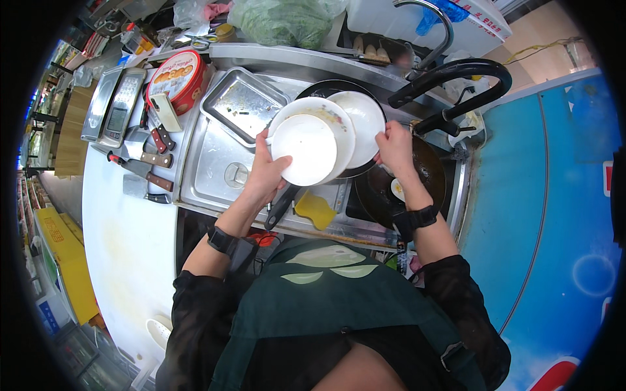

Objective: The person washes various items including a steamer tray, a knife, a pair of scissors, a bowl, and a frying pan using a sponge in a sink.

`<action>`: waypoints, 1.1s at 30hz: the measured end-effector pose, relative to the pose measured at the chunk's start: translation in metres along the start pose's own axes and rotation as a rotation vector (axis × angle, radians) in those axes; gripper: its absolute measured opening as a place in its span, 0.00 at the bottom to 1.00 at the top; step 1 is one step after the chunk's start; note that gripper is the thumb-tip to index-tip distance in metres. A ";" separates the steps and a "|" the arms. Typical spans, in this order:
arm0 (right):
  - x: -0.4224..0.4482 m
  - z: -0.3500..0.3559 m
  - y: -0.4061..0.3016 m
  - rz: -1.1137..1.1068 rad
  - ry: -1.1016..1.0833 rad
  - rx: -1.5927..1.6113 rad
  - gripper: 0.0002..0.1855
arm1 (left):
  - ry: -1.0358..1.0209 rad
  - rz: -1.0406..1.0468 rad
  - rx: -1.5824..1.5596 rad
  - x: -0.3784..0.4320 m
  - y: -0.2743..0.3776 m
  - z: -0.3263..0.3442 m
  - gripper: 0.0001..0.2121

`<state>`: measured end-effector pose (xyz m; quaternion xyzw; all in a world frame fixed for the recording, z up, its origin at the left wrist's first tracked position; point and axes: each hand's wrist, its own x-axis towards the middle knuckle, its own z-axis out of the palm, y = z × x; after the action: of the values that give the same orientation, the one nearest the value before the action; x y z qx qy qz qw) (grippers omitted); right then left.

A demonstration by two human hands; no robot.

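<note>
My left hand (266, 173) grips a white bowl (304, 151) by its side, thumb over its edge. That bowl overlaps a larger white bowl with a floral pattern (343, 124), and whether my fingers hold both is hidden. My right hand (396, 149) pinches the right rim of a white plate (366, 128), partly covered by the floral bowl. Beneath these dishes is a black pan (323, 88), its handle (281, 210) pointing towards me. A yellow sponge (315, 209) lies beside the handle. Under my right forearm sits a dark wok (433, 168) with a small white-and-yellow item (397, 189).
A steel tray (244, 105) and a clear glass (236, 174) occupy the sink's left side. Several knives (151, 176), a phone (166, 112), a red round tin (183, 80) and a scale (120, 107) lie further left. A black faucet (459, 73) arches over the right side.
</note>
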<state>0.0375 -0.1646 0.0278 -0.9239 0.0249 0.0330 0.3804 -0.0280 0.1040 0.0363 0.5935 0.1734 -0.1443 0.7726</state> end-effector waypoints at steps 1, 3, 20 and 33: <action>-0.005 0.010 0.006 0.072 -0.022 0.168 0.08 | -0.027 -0.011 0.003 0.000 0.002 0.005 0.29; -0.017 0.025 0.006 0.163 -0.071 0.397 0.08 | -0.067 -0.011 0.031 0.002 0.004 0.010 0.29; -0.059 0.056 -0.024 0.181 -0.191 0.834 0.07 | 0.133 0.280 0.778 -0.019 0.029 -0.016 0.22; -0.077 0.050 -0.038 0.161 -0.302 0.827 0.08 | -0.051 -0.128 -0.070 -0.033 -0.024 -0.067 0.19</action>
<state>-0.0382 -0.1012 0.0253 -0.6741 0.0522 0.1842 0.7134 -0.0749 0.1629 0.0144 0.5499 0.1962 -0.2025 0.7862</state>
